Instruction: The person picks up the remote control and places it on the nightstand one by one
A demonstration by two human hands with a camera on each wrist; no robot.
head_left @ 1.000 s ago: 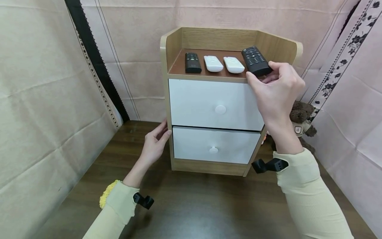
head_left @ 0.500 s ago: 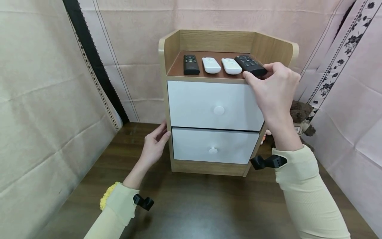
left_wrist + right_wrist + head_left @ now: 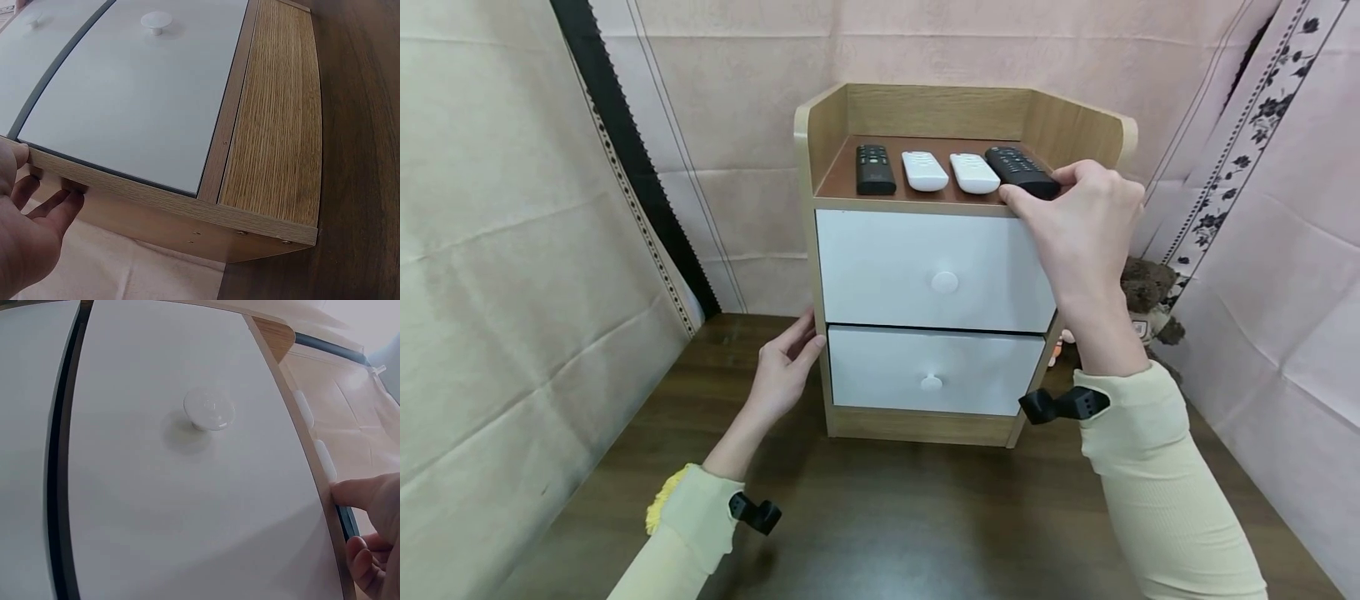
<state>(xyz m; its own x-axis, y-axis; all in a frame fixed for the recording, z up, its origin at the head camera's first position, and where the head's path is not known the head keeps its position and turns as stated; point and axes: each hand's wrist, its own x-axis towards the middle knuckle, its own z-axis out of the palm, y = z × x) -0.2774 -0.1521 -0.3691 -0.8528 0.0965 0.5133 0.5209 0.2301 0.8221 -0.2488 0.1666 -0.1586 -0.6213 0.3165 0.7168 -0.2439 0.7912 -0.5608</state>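
Observation:
A small wooden cabinet (image 3: 936, 112) with two white drawers stands on the table. On its brown top my right hand (image 3: 1086, 225) pinches the near end of a large black remote control (image 3: 1017, 169), which lies at the right of the row. In the right wrist view, only a dark edge of that remote (image 3: 345, 524) shows beside the thumb. To its left are two white remotes (image 3: 974, 173) (image 3: 925, 171) and a smaller black remote (image 3: 875, 170). My left hand (image 3: 778, 379) rests on the cabinet's left side, thumb at the front edge, fingers (image 3: 65, 211) along the side panel.
Both drawers, the upper (image 3: 925, 267) and the lower (image 3: 895, 371), are pushed in, each with a round white knob. Behind the right forearm sits a brown plush toy (image 3: 1146, 287). Pale cloth (image 3: 737, 100) surrounds the dark wooden table (image 3: 880, 517).
The large black remote has come down from a tilted, raised pose onto the cabinet top beside the white ones, with my right hand lowering it. My left hand keeps its place on the cabinet.

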